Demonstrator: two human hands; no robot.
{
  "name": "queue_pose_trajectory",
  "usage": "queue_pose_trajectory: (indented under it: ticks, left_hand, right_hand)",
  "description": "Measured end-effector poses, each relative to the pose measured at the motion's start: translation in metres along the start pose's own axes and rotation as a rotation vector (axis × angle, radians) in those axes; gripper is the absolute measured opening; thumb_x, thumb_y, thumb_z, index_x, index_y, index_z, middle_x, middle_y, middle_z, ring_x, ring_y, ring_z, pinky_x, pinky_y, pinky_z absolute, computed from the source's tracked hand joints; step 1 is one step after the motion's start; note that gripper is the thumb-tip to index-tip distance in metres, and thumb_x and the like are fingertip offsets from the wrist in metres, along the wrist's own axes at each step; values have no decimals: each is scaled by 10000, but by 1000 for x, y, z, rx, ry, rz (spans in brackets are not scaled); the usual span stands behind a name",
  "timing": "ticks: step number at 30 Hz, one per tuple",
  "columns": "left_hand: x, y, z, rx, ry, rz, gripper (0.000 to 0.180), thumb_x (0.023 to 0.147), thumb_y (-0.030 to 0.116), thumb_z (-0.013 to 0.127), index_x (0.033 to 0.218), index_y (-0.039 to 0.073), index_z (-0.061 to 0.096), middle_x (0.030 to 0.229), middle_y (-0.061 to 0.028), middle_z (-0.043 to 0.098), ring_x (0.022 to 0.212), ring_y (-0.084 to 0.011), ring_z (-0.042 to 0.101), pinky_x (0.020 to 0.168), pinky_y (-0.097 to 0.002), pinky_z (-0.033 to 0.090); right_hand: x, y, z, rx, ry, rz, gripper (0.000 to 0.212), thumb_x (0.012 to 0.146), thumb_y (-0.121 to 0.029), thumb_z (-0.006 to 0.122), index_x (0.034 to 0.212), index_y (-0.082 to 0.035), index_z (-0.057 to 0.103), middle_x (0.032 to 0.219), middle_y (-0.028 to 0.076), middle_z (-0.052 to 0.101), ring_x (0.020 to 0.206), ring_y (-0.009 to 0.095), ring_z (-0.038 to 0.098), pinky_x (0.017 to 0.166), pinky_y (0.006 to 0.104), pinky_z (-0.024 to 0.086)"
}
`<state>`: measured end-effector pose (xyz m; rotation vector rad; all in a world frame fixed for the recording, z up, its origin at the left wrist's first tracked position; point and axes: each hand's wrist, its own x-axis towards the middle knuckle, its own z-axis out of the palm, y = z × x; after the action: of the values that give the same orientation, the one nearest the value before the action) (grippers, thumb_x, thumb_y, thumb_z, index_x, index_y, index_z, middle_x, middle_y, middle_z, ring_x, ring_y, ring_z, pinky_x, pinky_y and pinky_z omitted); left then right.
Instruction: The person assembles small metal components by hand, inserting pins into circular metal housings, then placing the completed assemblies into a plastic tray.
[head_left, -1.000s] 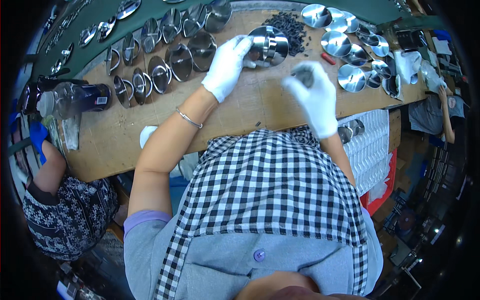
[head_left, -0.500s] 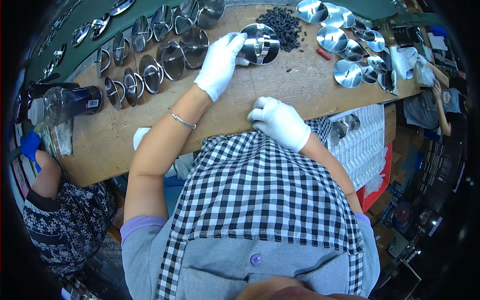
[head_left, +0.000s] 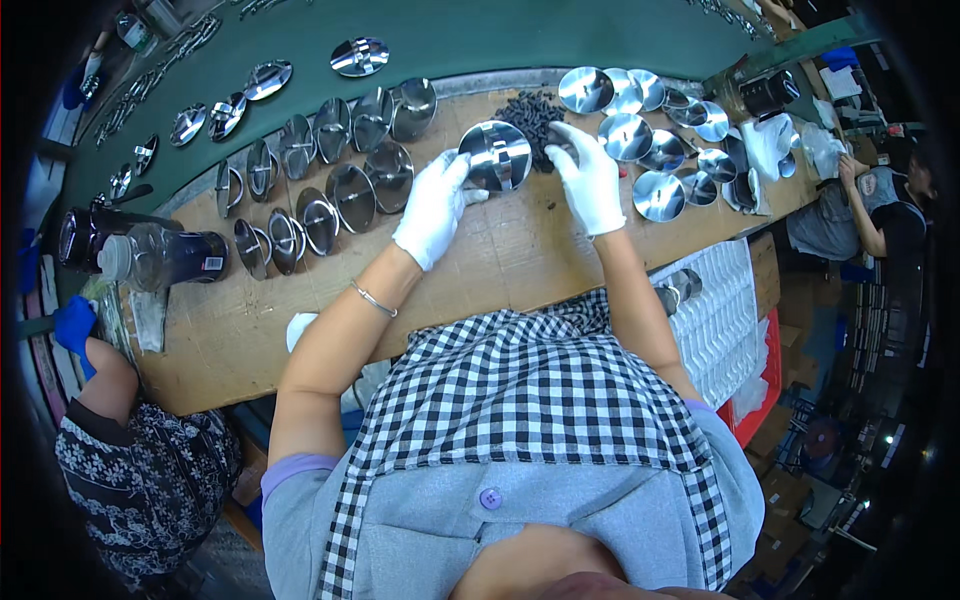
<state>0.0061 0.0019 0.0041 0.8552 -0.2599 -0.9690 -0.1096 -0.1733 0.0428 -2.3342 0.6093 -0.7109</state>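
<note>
A polished round metal disc with a strap-shaped handle across it (head_left: 497,157) is in my left hand (head_left: 432,207). The white-gloved fingers and thumb grip it at its left edge, above the wooden bench. My right hand (head_left: 592,188), gloved in white too, is at the right side of a heap of small black pieces (head_left: 527,112). Its thumb and forefinger are curved and apart, close to the heap. No piece can be made out between them.
Several similar handled discs (head_left: 350,197) stand in rows at the left of the wooden bench (head_left: 440,290). Flat shiny discs (head_left: 627,137) lie at the right. A large bottle (head_left: 165,255) sits at the left end. White moulded trays (head_left: 708,310) are at the right front. People work on both sides.
My right hand has gone from the bench's front edge up to the black heap, its fingers opening out. My left hand keeps hold of the disc. The whole view has shifted.
</note>
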Motion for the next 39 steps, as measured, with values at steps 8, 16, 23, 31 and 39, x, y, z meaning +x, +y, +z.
queue_pose_trajectory:
  ticks: [8,16,23,31,39]
  left_hand:
    - [-1,6,7,-125,-35,-81,260,963,289,533,1111,76,536,1067,-35,602,969,-133,586,778,-278,481]
    - [-10,12,6,329,-152,-245,352,992,303,452,1065,-16,581,867,-68,626,713,-118,595,653,-241,474]
    - [-20,15,30,609,-498,-425,329,977,260,448,1066,-11,611,850,-80,646,742,-126,610,672,-238,499]
    - [-24,14,31,686,-501,-442,331,949,306,522,1078,17,618,830,-40,617,735,-107,576,678,-238,489]
    - [-16,9,23,781,-310,-102,381,932,315,532,1193,42,577,992,-99,638,857,-168,606,777,-302,497]
  right_hand:
    - [-3,-30,4,690,-279,543,336,914,-179,590,1152,58,582,845,80,644,633,98,574,536,212,433]
    - [8,-14,4,719,-150,503,315,898,-219,587,1066,46,620,793,79,657,571,75,543,487,215,417]
    - [18,-47,17,71,-283,-165,215,842,-179,632,1027,-73,659,922,105,683,800,267,659,717,344,519]
    - [35,-59,31,-114,-507,-571,184,775,-57,650,959,-70,659,1060,74,660,916,258,649,793,327,525]
    - [78,-56,36,113,-433,-507,208,778,92,530,903,-7,664,1007,103,690,899,194,661,797,283,512]
